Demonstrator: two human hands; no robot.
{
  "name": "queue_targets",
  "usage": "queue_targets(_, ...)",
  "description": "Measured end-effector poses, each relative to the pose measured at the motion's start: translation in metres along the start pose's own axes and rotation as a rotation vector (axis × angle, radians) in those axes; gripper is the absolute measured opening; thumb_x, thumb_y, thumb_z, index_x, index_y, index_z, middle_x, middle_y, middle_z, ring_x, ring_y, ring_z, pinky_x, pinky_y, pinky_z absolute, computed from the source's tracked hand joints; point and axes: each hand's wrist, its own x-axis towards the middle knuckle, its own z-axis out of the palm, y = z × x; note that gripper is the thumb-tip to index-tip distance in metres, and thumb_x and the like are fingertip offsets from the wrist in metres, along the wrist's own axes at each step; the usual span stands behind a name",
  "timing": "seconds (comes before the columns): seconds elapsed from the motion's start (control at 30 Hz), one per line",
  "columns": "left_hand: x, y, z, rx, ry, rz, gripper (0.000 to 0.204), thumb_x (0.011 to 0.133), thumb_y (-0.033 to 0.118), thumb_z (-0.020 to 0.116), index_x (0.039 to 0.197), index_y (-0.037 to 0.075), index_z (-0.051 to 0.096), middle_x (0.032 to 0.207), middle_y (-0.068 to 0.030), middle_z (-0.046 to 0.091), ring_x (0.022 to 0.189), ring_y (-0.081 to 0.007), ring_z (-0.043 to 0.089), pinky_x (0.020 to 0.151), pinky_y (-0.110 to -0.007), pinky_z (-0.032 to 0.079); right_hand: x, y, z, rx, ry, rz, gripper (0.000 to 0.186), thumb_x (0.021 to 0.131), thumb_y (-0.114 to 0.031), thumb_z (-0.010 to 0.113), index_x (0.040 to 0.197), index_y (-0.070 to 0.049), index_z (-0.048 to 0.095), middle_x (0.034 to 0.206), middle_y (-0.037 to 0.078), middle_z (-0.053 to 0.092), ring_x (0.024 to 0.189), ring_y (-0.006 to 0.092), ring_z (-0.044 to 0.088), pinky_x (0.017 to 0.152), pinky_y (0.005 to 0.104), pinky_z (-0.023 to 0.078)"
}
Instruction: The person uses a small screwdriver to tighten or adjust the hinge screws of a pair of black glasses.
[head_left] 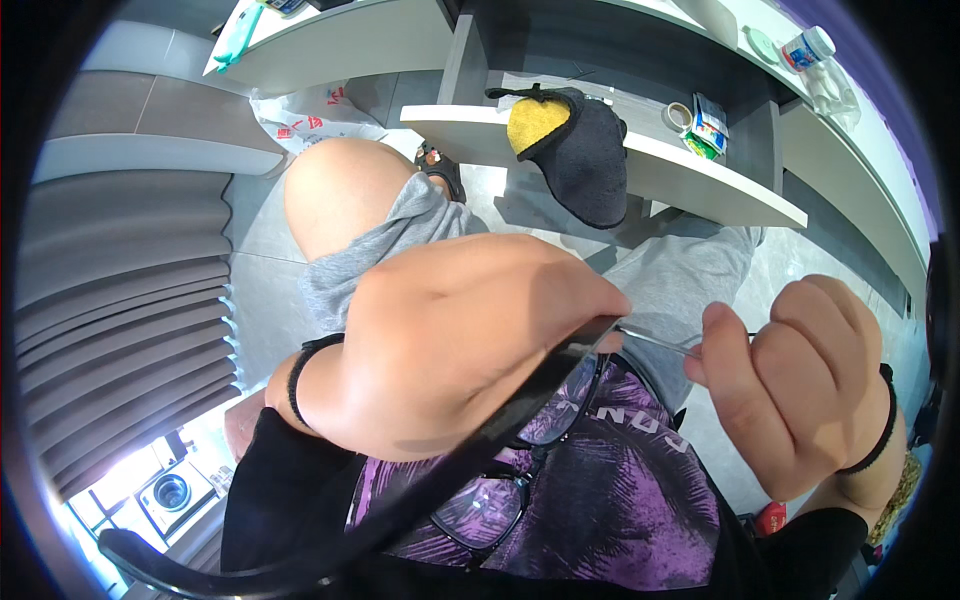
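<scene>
My left hand (450, 330) is closed at the hinge end of a pair of black-framed glasses (480, 510), whose long dark arm (500, 410) crosses the view toward the lower left, close to the camera. The lenses lie below it, against my purple patterned shirt. My right hand (785, 380) is closed, pinching a thin metal rod (660, 341) that runs toward my left fingertips. Where the rod's tip meets the frame is hidden by those fingers.
An open drawer (440, 120) ahead carries a black-and-yellow cloth pouch (590, 175) on its front edge, with tape and packets inside. A bottle (805, 48) stands on the white surface at upper right. A plastic bag (300, 115) lies on the floor beside my bare knee.
</scene>
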Motion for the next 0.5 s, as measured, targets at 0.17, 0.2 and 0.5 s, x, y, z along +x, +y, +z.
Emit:
queue_targets(0.17, 0.000, -0.001, -0.002, 0.012, -0.008, 0.047, 0.017, 0.066, -0.003, 0.069, 0.082, -0.006, 0.064, 0.075, -0.0140, 0.065, 0.062, -0.0206, 0.063, 0.053, -0.025, 0.049, 0.000, -0.002, 0.008, 0.158, 0.089, 0.069, 0.031, 0.062, -0.007, 0.072, 0.086, 0.007, 0.058, 0.060, 0.006, 0.046, 0.052, 0.0205, 0.046, 0.044, 0.0319, 0.036)
queue_targets(0.2, 0.000, -0.002, -0.003, 0.022, -0.027, 0.076, 0.019, 0.063, -0.007, 0.067, 0.081, -0.007, 0.064, 0.075, -0.0146, 0.065, 0.062, -0.0208, 0.063, 0.053, -0.025, 0.050, 0.000, -0.003, 0.010, 0.189, 0.106, 0.092, 0.030, 0.061, -0.007, 0.072, 0.085, 0.006, 0.058, 0.060, 0.006, 0.046, 0.052, 0.0210, 0.046, 0.044, 0.0323, 0.037)
queue_targets(0.5, -0.001, -0.007, -0.001, 0.074, -0.041, 0.160, 0.029, 0.053, -0.011, 0.060, 0.082, -0.009, 0.063, 0.073, -0.0157, 0.065, 0.061, -0.0219, 0.063, 0.054, -0.026, 0.050, 0.004, -0.005, 0.012, 0.595, 0.187, 0.341, 0.014, 0.065, 0.004, 0.065, 0.076, 0.002, 0.057, 0.058, 0.009, 0.053, 0.043, 0.0212, 0.050, 0.042, 0.0299, 0.039)
